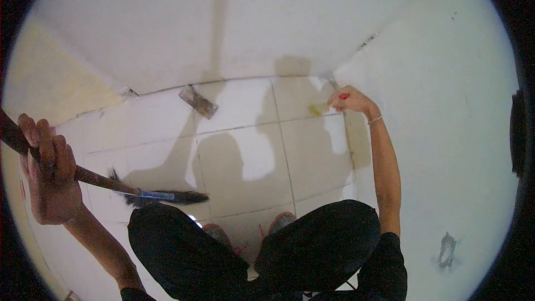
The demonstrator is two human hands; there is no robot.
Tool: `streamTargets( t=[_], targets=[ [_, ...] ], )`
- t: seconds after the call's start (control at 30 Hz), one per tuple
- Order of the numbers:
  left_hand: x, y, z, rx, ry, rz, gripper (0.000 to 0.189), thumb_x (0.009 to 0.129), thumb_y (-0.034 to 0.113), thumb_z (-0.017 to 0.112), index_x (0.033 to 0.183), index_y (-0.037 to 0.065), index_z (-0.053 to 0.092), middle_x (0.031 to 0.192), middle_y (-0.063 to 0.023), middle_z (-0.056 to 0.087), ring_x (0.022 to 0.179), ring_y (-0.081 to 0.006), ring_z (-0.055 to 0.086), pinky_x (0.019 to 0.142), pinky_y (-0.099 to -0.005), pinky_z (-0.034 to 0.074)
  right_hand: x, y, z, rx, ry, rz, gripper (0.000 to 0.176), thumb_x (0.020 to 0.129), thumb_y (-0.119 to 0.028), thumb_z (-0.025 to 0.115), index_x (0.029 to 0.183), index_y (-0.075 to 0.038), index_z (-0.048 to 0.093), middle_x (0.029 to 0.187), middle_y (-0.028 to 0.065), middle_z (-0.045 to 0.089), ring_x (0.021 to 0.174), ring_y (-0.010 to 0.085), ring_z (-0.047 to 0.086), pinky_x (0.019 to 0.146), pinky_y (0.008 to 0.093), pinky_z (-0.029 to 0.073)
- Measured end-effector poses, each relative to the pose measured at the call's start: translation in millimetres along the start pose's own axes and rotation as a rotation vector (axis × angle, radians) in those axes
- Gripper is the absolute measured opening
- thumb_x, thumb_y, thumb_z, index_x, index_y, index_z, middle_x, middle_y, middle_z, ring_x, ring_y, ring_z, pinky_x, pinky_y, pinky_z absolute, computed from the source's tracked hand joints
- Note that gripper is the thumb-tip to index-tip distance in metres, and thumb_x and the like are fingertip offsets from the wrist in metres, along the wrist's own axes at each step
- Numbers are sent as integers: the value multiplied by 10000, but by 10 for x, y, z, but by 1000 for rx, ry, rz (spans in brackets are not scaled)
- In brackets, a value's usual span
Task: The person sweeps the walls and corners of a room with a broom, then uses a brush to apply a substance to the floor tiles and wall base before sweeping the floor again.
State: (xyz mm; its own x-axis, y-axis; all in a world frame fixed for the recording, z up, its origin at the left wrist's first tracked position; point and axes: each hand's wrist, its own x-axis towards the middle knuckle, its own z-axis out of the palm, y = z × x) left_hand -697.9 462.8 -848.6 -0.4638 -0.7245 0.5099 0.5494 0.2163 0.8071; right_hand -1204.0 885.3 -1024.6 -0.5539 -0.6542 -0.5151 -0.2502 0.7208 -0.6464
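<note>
On the left, my left hand [49, 170] is wrapped around the long brown handle of a broom [106, 179]. Its dark bristles lie low over the tiled floor, near my left knee. At the far right corner, where floor meets walls, my right hand [354, 102] is closed on a small red-handled scraper [344, 96]. A thin greyish end of it points into the corner; my fingers cover most of the rest. A yellowish smear [317, 110] marks the floor just left of this hand.
A worn brown block [199, 102] lies on the white floor tiles [239, 103] near the back wall [167, 28]. The right wall [446, 134] has a dark scuffed patch [447, 251]. My bent knees and shoes fill the bottom middle, and shadows fall across the tiles.
</note>
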Motion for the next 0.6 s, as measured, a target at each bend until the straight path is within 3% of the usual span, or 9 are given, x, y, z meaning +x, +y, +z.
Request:
streamTargets(
  t=[0.07,0.1,0.17,0.2,0.27,0.3,0.37,0.43,0.6],
  targets=[
    [-31,12,151,1,68,-5,589,944,233,426,1426,-5,186,1336,-135,423,1155,-173,515,882,-252,497,68,-78,208,-271,-102,-5,182,794,-171,673,871,-9,704,761,65,670,633,120,612,588,298,514],
    [-34,11,189,-9,47,-6,578,944,228,427,1420,-11,201,1316,-133,430,1159,-174,510,887,-255,495,113,-45,195,-362,19,-144,177,781,-161,668,871,-12,705,757,72,670,629,121,611,590,299,513],
    [57,-14,154,-156,-260,-46,575,943,232,417,1417,-16,205,1326,-139,410,1202,-197,473,918,-276,481,280,-41,110,-537,266,-427,175,755,-140,658,870,-18,707,749,85,669,619,125,609,592,303,510],
    [217,-61,43,-292,-544,-86,582,943,241,405,1422,-15,194,1354,-146,382,1242,-219,440,944,-294,469,201,-257,63,-362,213,-247,152,728,-112,636,828,-23,708,695,99,661,606,150,612,592,301,507],
    [241,-47,-82,-285,-508,-115,597,941,262,386,1429,-13,178,1400,-159,340,1287,-253,400,968,-319,457,142,-436,27,-440,-27,-46,141,716,-97,623,800,-20,705,668,99,657,625,160,620,599,300,509],
    [93,-12,-146,-150,-186,-104,605,941,275,378,1431,-13,174,1416,-164,326,1294,-265,392,968,-326,458,131,-455,35,-483,-152,58,137,710,-90,616,786,-18,704,654,98,655,634,164,624,603,299,511],
    [13,24,-140,8,147,-89,623,939,309,369,1434,-13,169,1430,-174,319,1292,-280,390,957,-330,463,313,-29,173,-625,-70,-95,135,681,-79,614,766,-22,702,661,91,664,664,177,636,630,307,516],
    [-18,59,-94,27,174,-79,633,938,329,372,1432,-15,175,1420,-178,337,1273,-279,408,941,-323,470,452,177,97,-551,110,-368,147,673,-66,602,770,-23,702,699,97,678,678,189,641,641,312,518],
    [-79,-30,-299,178,173,-54,570,936,194,431,1420,-8,209,1387,-178,376,1224,-225,454,938,-287,464,255,-71,227,-518,96,-350,152,660,-40,571,759,-15,683,751,134,672,701,239,638,670,337,513]
  ],
)
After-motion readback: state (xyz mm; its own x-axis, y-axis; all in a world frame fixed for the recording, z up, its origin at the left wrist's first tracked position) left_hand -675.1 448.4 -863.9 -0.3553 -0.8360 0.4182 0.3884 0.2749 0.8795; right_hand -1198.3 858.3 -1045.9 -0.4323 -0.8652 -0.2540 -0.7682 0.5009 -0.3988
